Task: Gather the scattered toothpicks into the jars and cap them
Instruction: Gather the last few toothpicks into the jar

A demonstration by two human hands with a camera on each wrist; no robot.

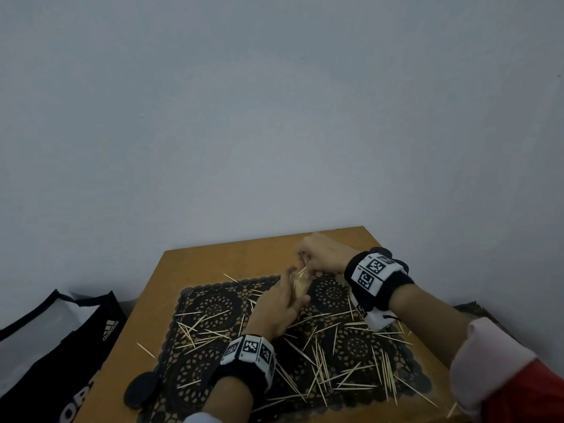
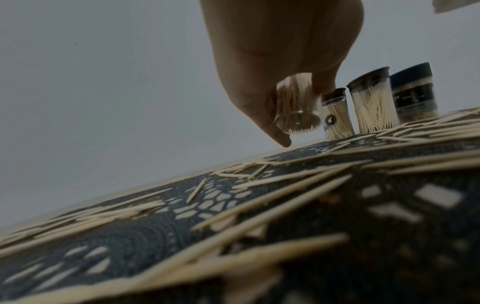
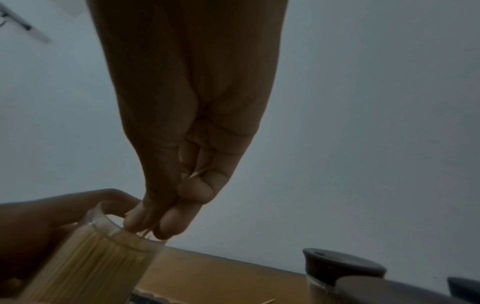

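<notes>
My left hand [image 1: 285,296] grips a clear, uncapped jar [image 1: 299,287] packed with toothpicks, tilted and lifted just off the black lace mat [image 1: 213,306]. In the left wrist view the jar [image 2: 296,107] shows its round base. Directly above it, my right hand [image 1: 308,265] pinches a few toothpicks [image 1: 305,268], and in the right wrist view its fingertips [image 3: 135,222] sit at the jar's mouth [image 3: 122,234]. Several loose toothpicks [image 1: 320,364] lie scattered over the mat. A black round lid [image 1: 142,389] rests at the mat's near-left corner.
Three capped jars of toothpicks [image 2: 374,102] stand in a row on the mat's far side, hidden by my right wrist in the head view. The wooden table [image 1: 195,264] meets a bare wall. A black-and-white bag [image 1: 55,340] sits left of the table.
</notes>
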